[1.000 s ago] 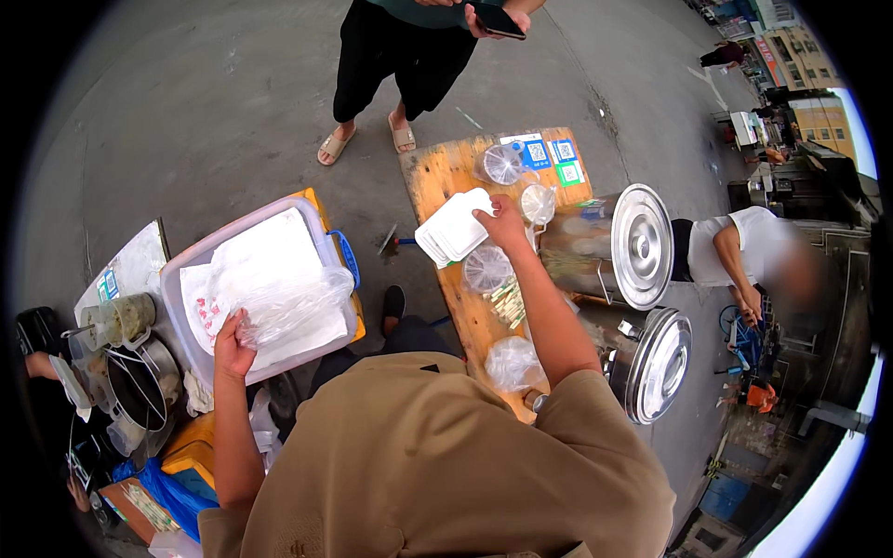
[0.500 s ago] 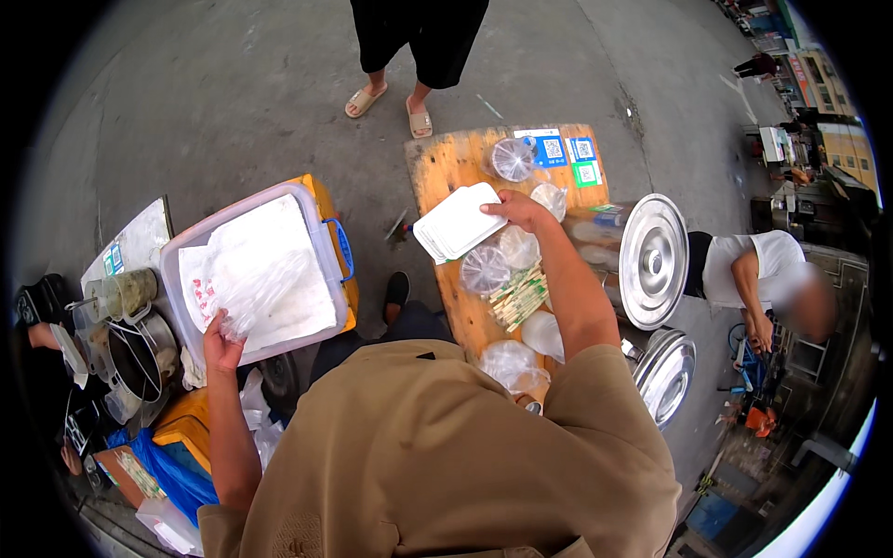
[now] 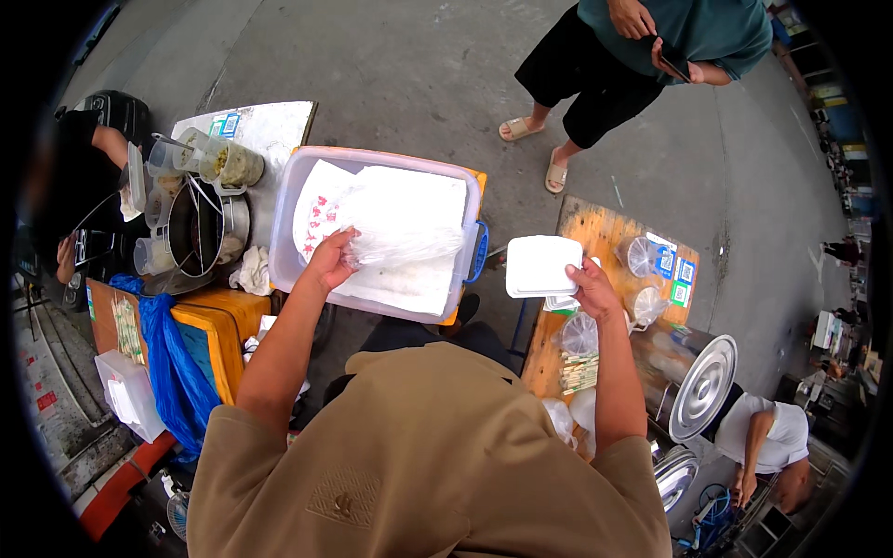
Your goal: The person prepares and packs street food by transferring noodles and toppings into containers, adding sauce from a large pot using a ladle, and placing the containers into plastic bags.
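At the far left, a white container is held by a co-worker in black [image 3: 79, 186], beside a round metal pot [image 3: 197, 232] with a divider, around which clear tubs of food [image 3: 233, 166] are crowded. Below the pot, a blue plastic bag [image 3: 177, 367] is draped next to an orange box [image 3: 237, 321].

Near the centre, white sheets [image 3: 423, 200], printed in red at the left, are laid inside a pale lilac, translucent bin [image 3: 283, 228] with a blue handle. Over the sheets, a clear plastic bag [image 3: 405, 234], thin, crumpled and flat, is stretched out to the right. Its left end is pinched by the left hand [image 3: 332, 261], whose fingers are brought together on the film.

Farther right, a white shallow box [image 3: 541, 266], smooth, rectangular and round-cornered, is held level over the left edge of a wooden worktop [image 3: 595, 221]. Its right edge is clamped between the thumb and fingers of the right hand [image 3: 593, 286].

On the worktop, round bundles in clear plastic [image 3: 638, 256] and paper-wrapped sticks [image 3: 579, 374] are set out. Beyond it, a phone [image 3: 672, 60] is held by a person in a teal top [image 3: 716, 33]. At the right, a large metal pot is covered by a shiny lid [image 3: 704, 388].
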{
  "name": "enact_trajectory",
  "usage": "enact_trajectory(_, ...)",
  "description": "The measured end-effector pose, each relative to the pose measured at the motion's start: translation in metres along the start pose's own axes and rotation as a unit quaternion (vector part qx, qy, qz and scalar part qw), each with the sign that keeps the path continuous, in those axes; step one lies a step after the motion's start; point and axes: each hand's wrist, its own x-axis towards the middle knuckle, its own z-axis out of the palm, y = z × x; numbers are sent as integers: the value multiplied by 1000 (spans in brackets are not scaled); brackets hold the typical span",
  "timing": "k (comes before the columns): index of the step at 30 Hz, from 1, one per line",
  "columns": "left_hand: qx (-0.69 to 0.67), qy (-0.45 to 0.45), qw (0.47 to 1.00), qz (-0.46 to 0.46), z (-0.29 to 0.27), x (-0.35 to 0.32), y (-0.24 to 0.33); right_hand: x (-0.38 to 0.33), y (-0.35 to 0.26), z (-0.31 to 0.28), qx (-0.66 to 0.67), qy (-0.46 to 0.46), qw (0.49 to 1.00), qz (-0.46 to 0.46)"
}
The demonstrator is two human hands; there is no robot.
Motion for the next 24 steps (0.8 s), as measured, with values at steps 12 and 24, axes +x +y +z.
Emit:
enact_trajectory(12, 255, 71, 962, 71, 9, -11, 11, 107, 78, 271, -337, 87, 937, -37)
enact_trajectory(24, 359, 12, 913, 194, -1, -37, -52, 129, 102, 231, -118, 165, 979, -7)
